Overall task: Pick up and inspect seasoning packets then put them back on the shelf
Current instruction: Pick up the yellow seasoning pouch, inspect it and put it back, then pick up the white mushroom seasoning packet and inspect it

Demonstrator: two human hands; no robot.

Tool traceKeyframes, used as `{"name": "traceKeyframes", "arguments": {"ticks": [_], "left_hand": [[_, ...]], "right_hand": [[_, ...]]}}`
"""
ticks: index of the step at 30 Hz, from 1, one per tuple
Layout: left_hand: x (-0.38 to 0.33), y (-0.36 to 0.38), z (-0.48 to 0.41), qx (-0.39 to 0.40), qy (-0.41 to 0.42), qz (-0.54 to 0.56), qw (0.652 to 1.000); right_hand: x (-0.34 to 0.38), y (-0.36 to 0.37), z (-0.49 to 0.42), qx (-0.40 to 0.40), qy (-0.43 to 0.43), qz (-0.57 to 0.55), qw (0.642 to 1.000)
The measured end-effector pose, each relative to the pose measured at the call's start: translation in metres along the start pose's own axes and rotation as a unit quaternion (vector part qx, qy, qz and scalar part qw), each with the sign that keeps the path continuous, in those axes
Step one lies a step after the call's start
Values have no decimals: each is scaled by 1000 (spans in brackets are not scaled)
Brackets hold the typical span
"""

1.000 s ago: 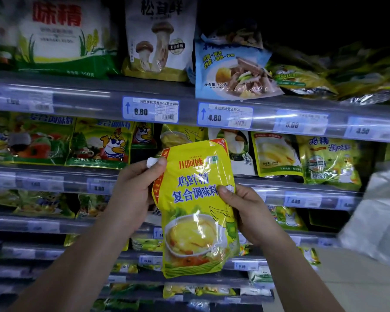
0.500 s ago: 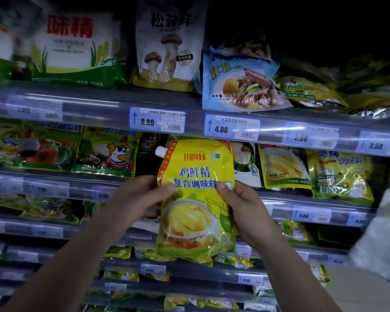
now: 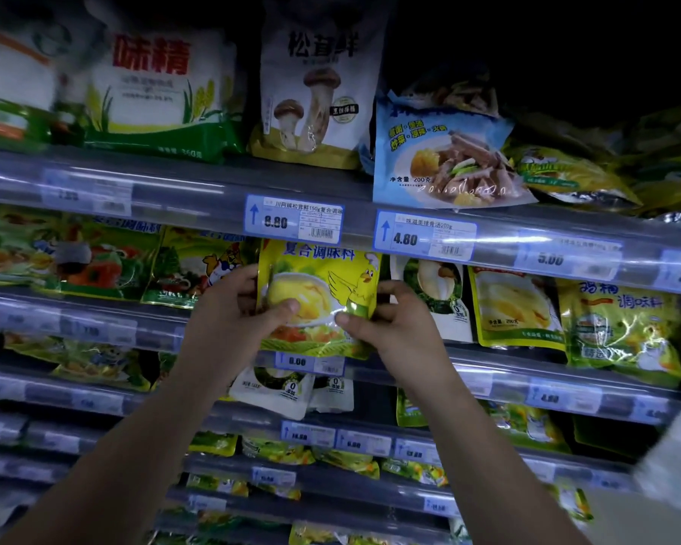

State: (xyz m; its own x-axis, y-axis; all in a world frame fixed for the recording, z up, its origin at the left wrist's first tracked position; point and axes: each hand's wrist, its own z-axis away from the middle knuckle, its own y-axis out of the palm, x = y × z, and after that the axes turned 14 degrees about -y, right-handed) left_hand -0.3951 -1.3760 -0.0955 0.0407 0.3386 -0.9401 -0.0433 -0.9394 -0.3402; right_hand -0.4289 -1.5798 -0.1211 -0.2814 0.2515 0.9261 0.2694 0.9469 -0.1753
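Note:
A yellow seasoning packet (image 3: 319,281) with a chick and a bowl of soup printed on it stands upright in the second shelf row, its top hidden behind the upper shelf rail (image 3: 213,194). My left hand (image 3: 232,316) grips its left edge, thumb across the front. My right hand (image 3: 386,320) pinches its lower right side, thumb on the front. The packet's bottom edge sits at the second shelf's rail (image 3: 500,367).
Packets fill the shelves all round: a white mushroom packet (image 3: 319,84) and a blue one (image 3: 445,155) above, yellow ones (image 3: 512,304) to the right, green-yellow ones (image 3: 189,265) to the left. Price tags line each rail. Lower shelves hold more small packets.
Both hands have carried the yellow packet up and into the second shelf row; its top has slid behind the upper rail. My grips have shifted lower on it.

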Motion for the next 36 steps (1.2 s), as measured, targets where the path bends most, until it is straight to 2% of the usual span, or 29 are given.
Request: {"name": "traceKeyframes", "arguments": {"ticks": [4,9,15,19,21,24,27,29,31,34,36], "left_hand": [[11,0,-15,25,-27,-27,999],[15,8,-29,-33,2,-62,998],[24,13,-38,-60,34,-109,992],[33,13,-35,-82,37,-185,979],[31,14,-26,-98,60,-215,970],[20,26,-6,-111,154,-211,959],[1,55,10,-54,200,-197,958],[-10,84,12,-5,177,-192,965],[-22,111,9,29,133,-192,972],[-35,138,-3,55,49,-175,982],[-37,149,-12,76,-4,-124,989]], "right_hand": [[4,11,-14,-47,-53,82,994],[2,24,-27,-65,-84,133,985],[4,30,-26,-40,-75,168,982],[9,32,-14,0,-73,233,970],[13,27,-4,0,-75,220,973],[18,6,14,-45,-76,147,985],[17,-27,28,-151,-98,138,974],[11,-47,35,-198,-90,150,965],[5,-62,42,-200,-73,167,963],[-4,-74,48,-149,-51,202,967],[-5,-78,49,-116,-37,231,965]]}}
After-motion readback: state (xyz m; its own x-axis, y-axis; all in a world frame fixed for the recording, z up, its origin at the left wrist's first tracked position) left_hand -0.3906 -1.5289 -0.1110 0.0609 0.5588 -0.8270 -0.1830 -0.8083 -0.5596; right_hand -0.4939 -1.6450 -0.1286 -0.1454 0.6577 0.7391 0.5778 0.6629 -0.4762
